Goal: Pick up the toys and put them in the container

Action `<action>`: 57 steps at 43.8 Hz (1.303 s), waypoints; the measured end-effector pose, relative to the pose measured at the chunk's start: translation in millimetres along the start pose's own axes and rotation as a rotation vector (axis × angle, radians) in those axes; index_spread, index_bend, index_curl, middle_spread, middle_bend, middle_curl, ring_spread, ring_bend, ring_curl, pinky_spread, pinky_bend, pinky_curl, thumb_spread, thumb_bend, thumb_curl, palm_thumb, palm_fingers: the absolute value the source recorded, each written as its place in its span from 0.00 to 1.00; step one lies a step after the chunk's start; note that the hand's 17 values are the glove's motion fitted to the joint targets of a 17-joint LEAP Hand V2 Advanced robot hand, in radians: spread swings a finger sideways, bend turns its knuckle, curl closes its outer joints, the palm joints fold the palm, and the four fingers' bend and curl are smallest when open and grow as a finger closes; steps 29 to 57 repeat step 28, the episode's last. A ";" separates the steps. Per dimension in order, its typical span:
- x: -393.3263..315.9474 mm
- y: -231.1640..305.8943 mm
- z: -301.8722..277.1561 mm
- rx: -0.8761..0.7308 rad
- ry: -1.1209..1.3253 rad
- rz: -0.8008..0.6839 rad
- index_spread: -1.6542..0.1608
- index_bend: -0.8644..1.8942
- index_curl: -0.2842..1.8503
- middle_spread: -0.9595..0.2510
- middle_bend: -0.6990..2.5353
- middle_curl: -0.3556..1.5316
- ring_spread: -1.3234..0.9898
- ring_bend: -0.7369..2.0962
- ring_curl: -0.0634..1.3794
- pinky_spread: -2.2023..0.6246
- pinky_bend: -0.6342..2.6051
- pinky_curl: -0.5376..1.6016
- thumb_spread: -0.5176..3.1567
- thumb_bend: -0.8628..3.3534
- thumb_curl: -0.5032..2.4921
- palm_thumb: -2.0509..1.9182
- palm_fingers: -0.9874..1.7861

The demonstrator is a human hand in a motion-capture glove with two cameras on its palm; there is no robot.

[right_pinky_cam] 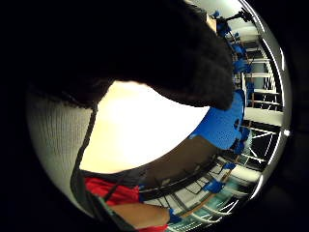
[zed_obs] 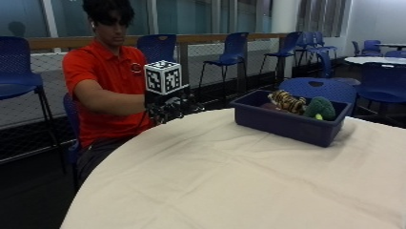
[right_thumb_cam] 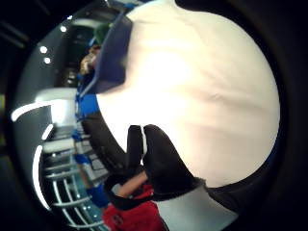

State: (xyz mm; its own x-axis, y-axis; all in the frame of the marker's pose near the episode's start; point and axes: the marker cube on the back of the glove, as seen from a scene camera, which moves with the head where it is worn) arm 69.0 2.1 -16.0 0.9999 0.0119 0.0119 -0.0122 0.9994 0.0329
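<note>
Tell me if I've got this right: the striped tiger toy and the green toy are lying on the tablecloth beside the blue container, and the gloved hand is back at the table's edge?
Not quite. The outside view shows the striped tiger toy and the green toy inside the blue container, not beside it on the tablecloth. The gloved right hand is indeed at the table's edge, near the person.
</note>
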 end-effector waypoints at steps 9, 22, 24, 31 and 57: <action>11.2 -1.6 4.4 -0.020 -0.012 0.015 0.72 0.37 0.28 0.76 0.25 0.28 0.61 0.31 0.11 0.83 0.52 0.41 0.45 0.19 0.24 0.50 0.27; 9.3 -5.9 16.7 -0.050 -0.030 0.076 0.72 0.37 0.28 0.76 0.25 0.28 0.61 0.31 0.11 0.83 0.52 0.41 0.45 0.19 0.24 0.50 0.27; 8.2 -6.1 17.4 -0.052 -0.025 0.074 0.72 0.37 0.28 0.76 0.25 0.28 0.61 0.31 0.11 0.83 0.52 0.41 0.45 0.19 0.24 0.50 0.27; 8.2 -7.4 16.9 -0.046 -0.013 0.067 0.72 0.38 0.28 0.76 0.25 0.28 0.61 0.31 0.10 0.83 0.52 0.41 0.45 0.19 0.24 0.50 0.27; 8.2 -7.4 16.9 -0.046 -0.013 0.067 0.72 0.38 0.28 0.76 0.25 0.28 0.61 0.31 0.10 0.83 0.52 0.41 0.45 0.19 0.24 0.50 0.27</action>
